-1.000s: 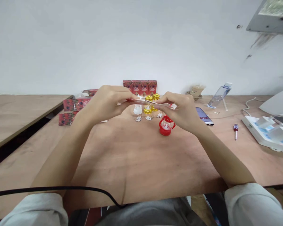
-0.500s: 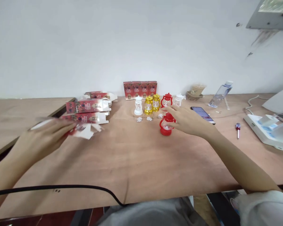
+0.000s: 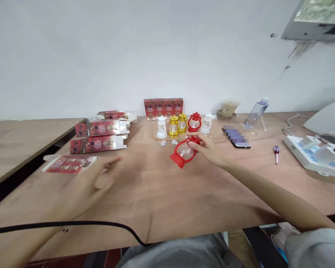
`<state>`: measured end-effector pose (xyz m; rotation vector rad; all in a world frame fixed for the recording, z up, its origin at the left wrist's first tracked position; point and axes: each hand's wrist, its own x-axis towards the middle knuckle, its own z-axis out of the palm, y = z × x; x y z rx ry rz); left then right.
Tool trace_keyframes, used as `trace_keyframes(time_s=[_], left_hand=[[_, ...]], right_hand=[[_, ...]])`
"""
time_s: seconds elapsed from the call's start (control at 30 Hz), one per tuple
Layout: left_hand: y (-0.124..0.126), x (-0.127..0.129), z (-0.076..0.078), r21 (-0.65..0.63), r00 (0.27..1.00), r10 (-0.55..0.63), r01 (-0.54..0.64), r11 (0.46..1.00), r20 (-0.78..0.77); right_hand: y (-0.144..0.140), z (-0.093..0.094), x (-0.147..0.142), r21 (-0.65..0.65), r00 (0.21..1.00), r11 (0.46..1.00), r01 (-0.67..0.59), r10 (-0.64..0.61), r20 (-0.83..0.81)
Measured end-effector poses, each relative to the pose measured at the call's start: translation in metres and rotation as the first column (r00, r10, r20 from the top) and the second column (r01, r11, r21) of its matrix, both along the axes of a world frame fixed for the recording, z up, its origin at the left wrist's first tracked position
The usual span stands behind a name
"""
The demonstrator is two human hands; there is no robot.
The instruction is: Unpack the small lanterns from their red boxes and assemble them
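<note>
A small red lantern (image 3: pixel 184 152) with a clear globe is tilted in the grip of my right hand (image 3: pixel 205 149), held by its top above the table. My left hand (image 3: pixel 96 182), smeared by motion, has its fingers apart and holds nothing. Just beyond it lies a flattened red printed box (image 3: pixel 68 164) with white flaps. Behind the held lantern stand a white lantern (image 3: pixel 162 128), two gold lanterns (image 3: pixel 173 127), another red lantern (image 3: pixel 194 122) and a second white lantern (image 3: pixel 206 124). Small silvery pieces (image 3: pixel 163 143) lie in front of them.
Several red boxes (image 3: pixel 163 108) stand against the wall. Flattened boxes (image 3: pixel 100 128) are stacked at the left. To the right are a phone (image 3: pixel 241 143), a cup (image 3: pixel 229 108), a tilted bottle (image 3: pixel 256 112), a screwdriver (image 3: pixel 276 152) and a power strip (image 3: pixel 315 154). A black cable (image 3: pixel 100 223) crosses the front.
My right hand has lifted and tilted the red lantern that stood upright on the table. My left hand has let go of the flattened box and moved right, toward the middle.
</note>
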<state>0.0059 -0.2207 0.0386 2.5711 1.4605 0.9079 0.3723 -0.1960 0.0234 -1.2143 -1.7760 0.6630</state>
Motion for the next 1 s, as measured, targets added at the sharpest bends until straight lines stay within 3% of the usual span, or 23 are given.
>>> trace_keyframes(time_s=[0.03,0.07,0.13,0.2,0.27,0.33,0.4,0.47,0.57,0.7,1.0], left_hand=[[-0.002,0.023,-0.008,-0.160,0.990,-0.061,0.081,0.984,0.124],[-0.003,0.046,-0.017,-0.319,0.965,-0.105,0.180,0.931,0.240],[0.001,0.085,-0.036,-0.529,0.873,-0.085,0.365,0.766,0.480],[0.011,0.113,-0.049,-0.629,0.795,-0.044,0.511,0.586,0.605],[0.022,0.131,-0.053,-0.663,0.737,0.083,0.547,0.511,0.671],[0.031,0.141,-0.052,-0.693,0.694,0.207,0.548,0.469,0.690],[0.037,0.145,-0.049,-0.690,0.650,0.278,0.546,0.476,0.707],[0.039,0.147,-0.050,-0.658,0.605,0.302,0.539,0.525,0.737],[0.038,0.150,-0.059,-0.601,0.557,0.296,0.511,0.615,0.776],[0.037,0.151,-0.070,-0.525,0.525,0.244,0.492,0.695,0.816],[0.037,0.150,-0.072,-0.491,0.517,0.210,0.496,0.716,0.830]], right_hand=[[-0.002,-0.005,-0.007,-0.026,0.996,0.999,-0.029,0.027,-0.081],[-0.005,-0.009,-0.014,-0.044,0.988,0.998,-0.052,0.045,-0.147],[-0.010,-0.020,-0.029,-0.059,0.965,0.996,-0.063,0.046,-0.257],[-0.012,-0.032,-0.041,-0.052,0.942,0.998,-0.019,0.001,-0.335],[-0.012,-0.044,-0.048,-0.025,0.923,0.997,0.072,-0.076,-0.377],[-0.009,-0.054,-0.052,-0.005,0.905,0.982,0.190,-0.177,-0.387],[-0.007,-0.061,-0.053,0.021,0.897,0.957,0.291,-0.265,-0.354],[-0.007,-0.062,-0.053,0.073,0.912,0.935,0.346,-0.317,-0.260],[-0.012,-0.061,-0.055,0.185,0.937,0.918,0.350,-0.339,-0.086],[-0.019,-0.061,-0.058,0.289,0.948,0.911,0.296,-0.316,0.027],[-0.019,-0.063,-0.054,0.239,0.970,0.945,0.223,-0.240,0.045]])
